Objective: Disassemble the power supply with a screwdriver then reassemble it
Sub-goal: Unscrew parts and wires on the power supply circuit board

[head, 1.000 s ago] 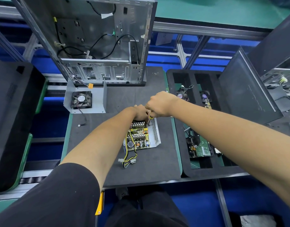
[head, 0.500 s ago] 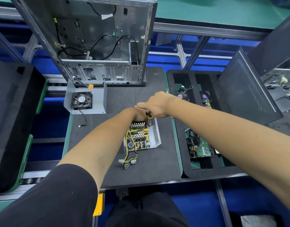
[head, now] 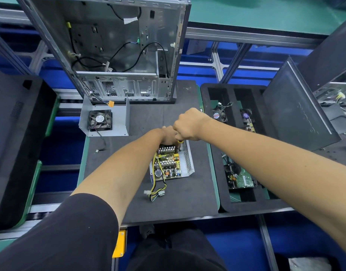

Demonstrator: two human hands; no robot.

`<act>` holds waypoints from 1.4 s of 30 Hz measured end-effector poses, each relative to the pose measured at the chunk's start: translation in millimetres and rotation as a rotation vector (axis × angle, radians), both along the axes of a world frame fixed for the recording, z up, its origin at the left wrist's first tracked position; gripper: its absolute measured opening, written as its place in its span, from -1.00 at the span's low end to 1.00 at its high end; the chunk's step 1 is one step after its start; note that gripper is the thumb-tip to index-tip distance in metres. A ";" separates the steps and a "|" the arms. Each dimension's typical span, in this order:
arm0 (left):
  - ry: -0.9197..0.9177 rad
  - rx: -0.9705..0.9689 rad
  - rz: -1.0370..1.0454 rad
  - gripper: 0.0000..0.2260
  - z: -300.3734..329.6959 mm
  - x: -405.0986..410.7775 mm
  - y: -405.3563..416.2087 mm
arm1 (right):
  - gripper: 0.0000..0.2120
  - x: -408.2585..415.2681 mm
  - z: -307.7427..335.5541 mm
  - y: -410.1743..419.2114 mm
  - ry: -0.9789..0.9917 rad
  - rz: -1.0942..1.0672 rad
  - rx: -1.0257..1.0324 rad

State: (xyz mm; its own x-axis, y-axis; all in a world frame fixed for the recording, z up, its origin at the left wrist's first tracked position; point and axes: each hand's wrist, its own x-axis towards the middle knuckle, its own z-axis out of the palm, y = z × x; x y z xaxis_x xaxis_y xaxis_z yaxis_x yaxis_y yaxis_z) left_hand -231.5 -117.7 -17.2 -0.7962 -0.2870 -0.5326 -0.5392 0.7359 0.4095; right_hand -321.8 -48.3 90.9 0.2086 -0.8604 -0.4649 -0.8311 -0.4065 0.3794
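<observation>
Head view: opened power supply (head: 173, 163) lying on the dark mat (head: 148, 192) of the bench, cover off, circuit board and heat sinks exposed, yellow and black wires (head: 156, 189) trailing off its near end to white connectors. Right hand (head: 189, 124) fisted above the far end of the unit, fingers clamped on a screwdriver (head: 180, 144), only a bit of yellow handle and the shaft showing below the fist, tip down inside the far right corner of the casing. Left hand (head: 168, 136) pressed against the far edge of the unit, touching the right hand; fingers mostly hidden, grip impossible to tell. Further back on the mat, removed cover (head: 105, 118) with a black fan in it, and an open computer case (head: 117, 47) standing upright. To the right, black foam tray (head: 219, 153) holding fans and boards.
</observation>
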 end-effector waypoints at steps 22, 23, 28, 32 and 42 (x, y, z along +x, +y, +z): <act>0.250 0.103 0.018 -0.66 10.8 24.9 -10.7 | -0.57 2.3 -3.8 -2.0 0.042 -0.172 -0.010; 0.260 0.060 0.026 -0.65 8.2 26.1 -10.6 | -0.56 2.6 -3.9 -1.8 0.046 -0.164 -0.012; 0.274 -0.022 0.077 -0.64 -1.2 30.7 -8.9 | -0.71 0.3 0.2 -1.8 -0.013 -0.093 -0.012; 0.283 -0.036 0.081 -0.74 -3.6 32.2 -9.5 | -0.75 -11.3 8.1 -3.1 -0.114 0.103 -0.028; 0.300 -0.024 0.156 -0.71 5.8 29.7 -7.6 | -0.80 -13.7 8.2 -0.9 -0.155 0.021 0.019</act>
